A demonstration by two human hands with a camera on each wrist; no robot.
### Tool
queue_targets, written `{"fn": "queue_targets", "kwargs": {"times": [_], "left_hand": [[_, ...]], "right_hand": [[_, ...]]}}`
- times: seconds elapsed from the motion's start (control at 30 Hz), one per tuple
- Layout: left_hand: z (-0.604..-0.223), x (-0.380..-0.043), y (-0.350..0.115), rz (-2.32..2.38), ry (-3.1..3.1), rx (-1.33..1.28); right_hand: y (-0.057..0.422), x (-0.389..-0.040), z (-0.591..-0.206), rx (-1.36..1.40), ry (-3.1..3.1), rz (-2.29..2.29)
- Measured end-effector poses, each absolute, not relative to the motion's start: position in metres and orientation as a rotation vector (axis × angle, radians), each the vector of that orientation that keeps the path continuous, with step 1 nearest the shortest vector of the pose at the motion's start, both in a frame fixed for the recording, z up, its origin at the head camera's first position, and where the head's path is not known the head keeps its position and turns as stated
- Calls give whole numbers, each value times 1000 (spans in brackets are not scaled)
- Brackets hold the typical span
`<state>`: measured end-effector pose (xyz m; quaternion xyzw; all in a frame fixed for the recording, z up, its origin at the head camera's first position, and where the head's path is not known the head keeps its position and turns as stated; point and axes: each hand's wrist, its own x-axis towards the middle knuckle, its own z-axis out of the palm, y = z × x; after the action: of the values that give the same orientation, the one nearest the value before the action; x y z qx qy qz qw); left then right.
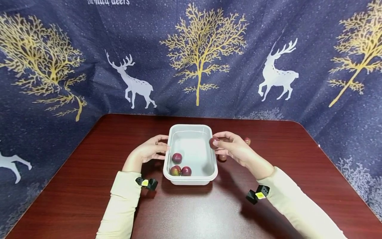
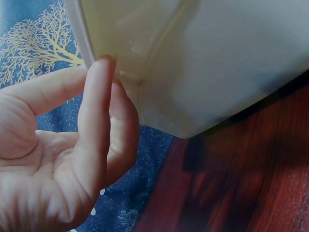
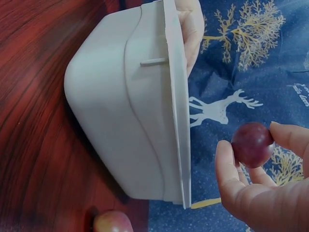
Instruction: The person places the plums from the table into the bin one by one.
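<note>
A white rectangular plastic container (image 1: 191, 182) stands on the table with three dark red plums inside: one plum (image 1: 177, 158) at its left wall, another plum (image 1: 175, 171) and a third plum (image 1: 186, 171) at the near end. My left hand (image 1: 150, 149) holds the container's left side by the rim; in the left wrist view its fingers (image 2: 96, 121) bear on the wall below the rim. Between thumb and fingers, my right hand (image 1: 235, 149) pinches a plum (image 3: 253, 144) above the container's right rim.
Right of the container, a plum (image 1: 222, 158) lies on the table under my right hand, and another plum (image 1: 247, 141) shows partly behind that hand. The dark red wooden table (image 1: 98, 159) ends at a blue cloth backdrop (image 1: 179, 96) with deer and trees.
</note>
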<state>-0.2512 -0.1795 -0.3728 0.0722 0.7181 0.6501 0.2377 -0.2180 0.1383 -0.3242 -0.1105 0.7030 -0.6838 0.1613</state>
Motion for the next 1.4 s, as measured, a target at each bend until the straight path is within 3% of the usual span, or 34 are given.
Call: {"fn": "queue_targets", "kwargs": {"times": [1.4], "left_hand": [[-372,-252,-179,1789,1957,203]], "right_hand": [[72,-241,-348,-287,2086,-1797]]}}
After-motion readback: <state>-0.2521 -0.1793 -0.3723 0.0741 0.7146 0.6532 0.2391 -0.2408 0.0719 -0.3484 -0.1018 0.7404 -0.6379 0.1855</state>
